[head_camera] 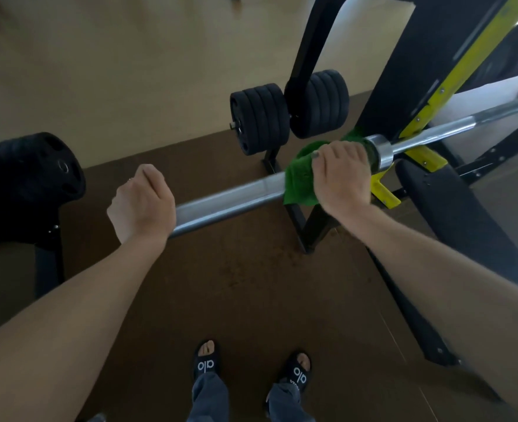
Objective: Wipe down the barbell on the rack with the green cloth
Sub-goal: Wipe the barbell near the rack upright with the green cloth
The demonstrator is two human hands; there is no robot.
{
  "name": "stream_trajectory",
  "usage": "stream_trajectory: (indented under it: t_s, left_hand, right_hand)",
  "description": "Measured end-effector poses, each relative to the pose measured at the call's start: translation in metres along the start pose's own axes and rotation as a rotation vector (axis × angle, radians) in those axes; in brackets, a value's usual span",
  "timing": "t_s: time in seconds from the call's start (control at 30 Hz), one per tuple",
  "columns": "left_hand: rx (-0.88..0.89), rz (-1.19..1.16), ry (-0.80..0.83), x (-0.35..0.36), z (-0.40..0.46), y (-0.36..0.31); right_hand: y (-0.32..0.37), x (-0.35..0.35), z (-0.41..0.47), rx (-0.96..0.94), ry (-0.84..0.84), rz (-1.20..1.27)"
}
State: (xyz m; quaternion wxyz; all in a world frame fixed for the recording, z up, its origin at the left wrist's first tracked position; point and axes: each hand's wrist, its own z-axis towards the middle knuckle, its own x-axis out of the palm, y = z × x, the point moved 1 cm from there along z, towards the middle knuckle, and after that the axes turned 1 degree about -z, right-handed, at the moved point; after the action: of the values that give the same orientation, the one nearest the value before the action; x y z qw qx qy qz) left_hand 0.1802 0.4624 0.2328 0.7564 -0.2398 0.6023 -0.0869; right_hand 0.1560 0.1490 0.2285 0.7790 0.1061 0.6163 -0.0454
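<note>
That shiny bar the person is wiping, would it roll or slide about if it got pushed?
Probably it could turn in place: the barbell is round and smooth where it sits on the yellow hooks. It looks heavy and stiff, so a light push likely won't shift it. The left hand grips its end; the right hand wraps the green cloth around it.

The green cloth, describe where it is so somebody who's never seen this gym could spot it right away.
Find the long silver barbell lying across the yellow and black rack. Follow its thick sleeve toward the collar; the right hand clamps the green cloth around it there. It is the only bright green, soft thing among steel and black plates.
</note>
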Motion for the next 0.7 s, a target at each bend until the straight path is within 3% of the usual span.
stream_trajectory:
  t_s: [0.1,0.2,0.27,0.43,0.63,0.7]
  left_hand:
    - [0.025,0.017,0.007,0.001,0.001,-0.002]
    - [0.037,0.023,0.013,0.002,0.002,0.001]
    - [0.062,0.038,0.024,0.005,0.004,0.002]
    - [0.214,0.059,0.062,0.002,0.007,0.003]
    - [0.388,0.061,0.134,0.005,0.002,-0.069]
    - [0.409,0.029,0.202,0.023,-0.008,-0.113]
  right_hand:
    - [0.068,0.000,-0.026,-0.092,0.053,-0.036]
    - [0.144,0.002,-0.057,-0.251,0.078,0.101]
    - [0.157,0.006,-0.061,-0.320,0.060,0.106]
    - [0.117,0.002,-0.033,-0.550,0.079,0.010]
    - [-0.018,-0.017,0.011,-0.379,0.007,-0.264]
    - [-0.063,-0.027,0.026,-0.426,0.001,-0.323]
